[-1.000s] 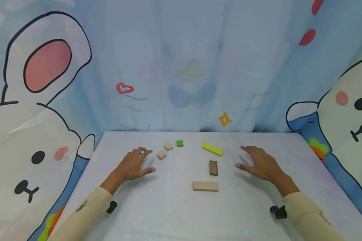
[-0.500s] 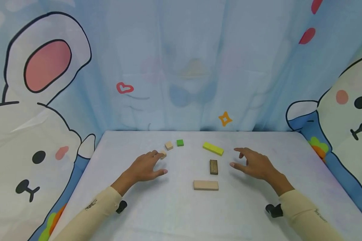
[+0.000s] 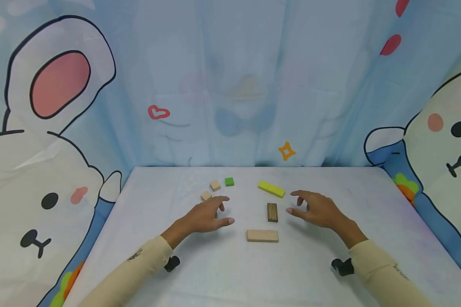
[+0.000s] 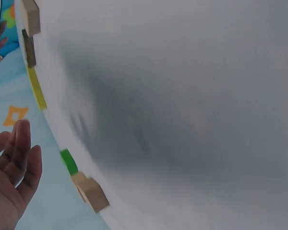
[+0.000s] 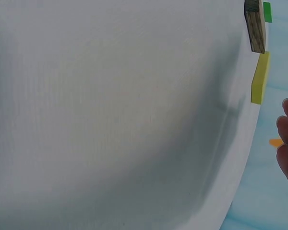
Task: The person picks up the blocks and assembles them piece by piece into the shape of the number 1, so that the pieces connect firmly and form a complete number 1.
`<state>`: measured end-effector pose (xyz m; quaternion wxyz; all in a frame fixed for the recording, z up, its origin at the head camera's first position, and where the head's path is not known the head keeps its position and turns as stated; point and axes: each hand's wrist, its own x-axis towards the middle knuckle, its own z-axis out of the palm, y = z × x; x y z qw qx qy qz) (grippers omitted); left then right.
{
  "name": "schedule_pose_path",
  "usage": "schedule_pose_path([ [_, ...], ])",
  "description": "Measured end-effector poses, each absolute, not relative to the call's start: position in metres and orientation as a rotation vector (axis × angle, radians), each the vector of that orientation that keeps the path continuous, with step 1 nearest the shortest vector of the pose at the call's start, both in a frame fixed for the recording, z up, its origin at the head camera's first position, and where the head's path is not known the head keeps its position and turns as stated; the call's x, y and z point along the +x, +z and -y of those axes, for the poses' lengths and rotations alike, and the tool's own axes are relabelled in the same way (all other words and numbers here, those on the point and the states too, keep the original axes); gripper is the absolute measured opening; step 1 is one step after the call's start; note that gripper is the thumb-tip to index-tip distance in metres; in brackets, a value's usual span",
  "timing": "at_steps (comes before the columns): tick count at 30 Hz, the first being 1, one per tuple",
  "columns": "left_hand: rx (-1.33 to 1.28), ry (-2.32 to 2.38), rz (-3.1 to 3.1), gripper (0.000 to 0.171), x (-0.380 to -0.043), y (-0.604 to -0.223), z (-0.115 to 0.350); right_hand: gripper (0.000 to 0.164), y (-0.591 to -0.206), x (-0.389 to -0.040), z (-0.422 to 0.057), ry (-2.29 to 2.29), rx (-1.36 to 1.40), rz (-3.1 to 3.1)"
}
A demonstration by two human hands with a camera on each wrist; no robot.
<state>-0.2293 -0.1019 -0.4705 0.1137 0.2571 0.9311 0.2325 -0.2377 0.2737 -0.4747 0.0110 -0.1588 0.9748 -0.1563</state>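
My left hand hovers over the table with loosely bent fingers and nothing in its grasp. Just behind its knuckles in the head view sits a small pale wooden cube, partly covered by the hand. A second pale cube and a green cube lie farther back. To the right, my right hand is also raised and holds nothing, fingers loosely curved. Nearest to it are a dark brown block and a yellow bar. A flat pale wooden block lies between the hands, closer to me.
The white table ends at a blue cartoon-printed curtain behind the blocks. Curtain panels with bear-like figures flank it on both sides. A black wrist camera hangs under the right sleeve, another under the left.
My left hand has moved right, passing in front of the nearer pale cube. My right hand has drifted left toward the brown block. The blocks stay where they were.
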Motion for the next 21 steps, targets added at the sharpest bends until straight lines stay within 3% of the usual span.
schedule_pose_path([
  [21, 0.79, 0.677, -2.647, 0.065, -0.22, -0.483, 0.059, 0.071, -0.486, -0.245, -0.255, -0.637, -0.528, -2.869],
])
